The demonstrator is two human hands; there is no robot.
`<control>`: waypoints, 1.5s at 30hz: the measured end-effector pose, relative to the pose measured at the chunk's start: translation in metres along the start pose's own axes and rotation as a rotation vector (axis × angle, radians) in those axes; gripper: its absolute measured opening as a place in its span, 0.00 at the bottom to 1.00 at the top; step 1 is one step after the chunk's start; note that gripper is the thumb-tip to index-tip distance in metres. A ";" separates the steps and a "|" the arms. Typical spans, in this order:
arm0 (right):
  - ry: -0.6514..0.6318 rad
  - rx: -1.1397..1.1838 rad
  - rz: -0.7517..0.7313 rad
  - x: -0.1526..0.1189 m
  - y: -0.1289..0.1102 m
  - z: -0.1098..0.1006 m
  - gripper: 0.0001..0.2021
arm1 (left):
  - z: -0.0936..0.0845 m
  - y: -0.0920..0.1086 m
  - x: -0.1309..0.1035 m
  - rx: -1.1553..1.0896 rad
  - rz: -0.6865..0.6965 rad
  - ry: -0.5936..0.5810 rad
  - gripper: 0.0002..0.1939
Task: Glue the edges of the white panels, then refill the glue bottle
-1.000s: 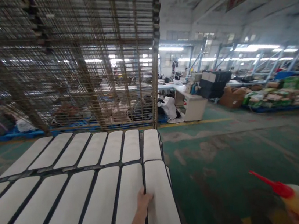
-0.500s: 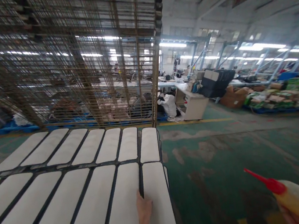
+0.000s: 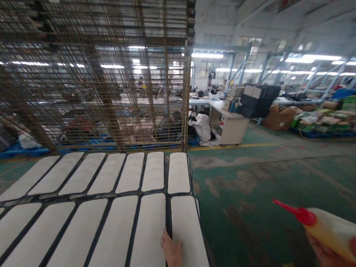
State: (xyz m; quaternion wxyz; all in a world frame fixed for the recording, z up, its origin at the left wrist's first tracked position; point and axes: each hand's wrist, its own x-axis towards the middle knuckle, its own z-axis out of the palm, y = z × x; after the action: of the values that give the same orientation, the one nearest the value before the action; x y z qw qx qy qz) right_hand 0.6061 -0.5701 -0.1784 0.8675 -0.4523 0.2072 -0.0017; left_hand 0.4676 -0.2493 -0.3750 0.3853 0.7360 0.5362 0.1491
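Two rows of long white panels with dark edges lie side by side at the left. My left hand (image 3: 172, 250) rests at the dark gap between the rightmost near panel (image 3: 188, 238) and the panel beside it (image 3: 149, 239); its fingers are bent against the edges, and what they grip, if anything, is too small to tell. At the lower right my right hand (image 3: 327, 254) is wrapped round a squeeze bottle (image 3: 344, 234) of yellowish content. The bottle's red pointed nozzle (image 3: 295, 210) points up and left, over the floor.
A tall wire rack (image 3: 103, 73) stands behind the panels. Beyond it are a white desk (image 3: 231, 126), a white sack (image 3: 203, 127), a brown carton (image 3: 278, 119) and a heap of green and tan packages (image 3: 344, 114). Green floor (image 3: 255, 193) extends to the right.
The bottle in my right hand has moved left and slightly up, and more of that hand shows. My left hand stays at the same gap, its fingers slightly more spread.
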 end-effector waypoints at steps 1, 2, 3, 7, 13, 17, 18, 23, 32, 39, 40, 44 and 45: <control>0.040 0.004 0.041 -0.008 -0.001 0.008 0.17 | 0.000 0.004 -0.003 0.026 0.002 0.016 0.30; 0.048 0.016 0.055 -0.016 0.000 0.016 0.17 | -0.001 0.007 -0.006 0.053 0.005 0.026 0.28; 0.032 0.027 0.055 -0.022 0.002 0.022 0.17 | -0.002 0.010 -0.009 0.082 0.003 0.032 0.26; -0.141 0.026 0.057 -0.035 0.025 0.037 0.21 | -0.007 0.014 -0.021 0.206 -0.006 0.026 0.15; -0.325 0.079 0.140 -0.039 0.061 0.060 0.20 | -0.010 0.003 -0.027 0.321 0.075 -0.055 0.20; -0.380 0.063 0.155 -0.033 0.086 0.074 0.21 | -0.011 0.000 -0.025 0.346 0.116 -0.092 0.23; -0.384 0.050 0.152 -0.030 0.096 0.075 0.21 | -0.011 0.000 -0.024 0.350 0.135 -0.099 0.23; -0.371 -0.046 0.160 -0.007 0.163 0.072 0.21 | -0.010 -0.007 -0.025 0.374 0.190 -0.136 0.26; -0.351 -0.157 0.027 0.046 0.259 0.091 0.22 | -0.003 -0.020 -0.022 0.414 0.192 -0.221 0.36; -0.389 -0.229 0.083 0.037 0.260 0.054 0.24 | -0.008 -0.015 -0.023 0.435 0.238 -0.253 0.38; -0.400 -0.247 0.113 0.031 0.257 0.039 0.23 | -0.008 -0.014 -0.024 0.440 0.246 -0.252 0.38; -0.397 -0.299 0.223 0.014 0.248 -0.012 0.22 | -0.008 -0.009 -0.026 0.474 0.266 -0.248 0.34; -0.391 -0.298 0.234 0.014 0.247 -0.016 0.22 | -0.007 -0.007 -0.027 0.490 0.257 -0.246 0.34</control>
State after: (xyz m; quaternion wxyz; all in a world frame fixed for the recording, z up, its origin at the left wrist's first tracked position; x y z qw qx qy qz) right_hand 0.5680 -0.4394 -0.3854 0.8092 -0.5397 0.0843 0.2164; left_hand 0.4481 -0.2697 -0.3706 0.2362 0.8815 0.4080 -0.0274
